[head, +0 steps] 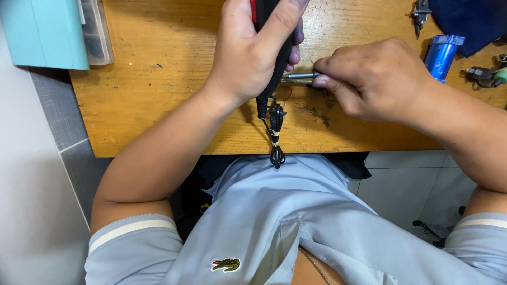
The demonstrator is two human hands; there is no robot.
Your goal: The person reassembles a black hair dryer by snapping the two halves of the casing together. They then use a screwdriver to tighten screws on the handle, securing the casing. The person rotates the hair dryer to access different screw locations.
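A worn wooden table (pixel 158 95), orange-yellow and scratched, with dark stains near its front edge, carries everything. At its far left corner sits a pale teal box (pixel 47 31) with a clear plastic organiser case (pixel 97 31) just beside it. Toward the far right lie a blue cylinder (pixel 441 53), a dark blue cloth (pixel 475 18) and small metal parts (pixel 483 74) (too small to identify).

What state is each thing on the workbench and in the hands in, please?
left hand: closed round the black tool
black tool: held upright, cord bundled and tied
right hand: pinching the metal rod
metal rod: level, beside the tool
blue cylinder: lying untouched
clear box: shut, as far as visible
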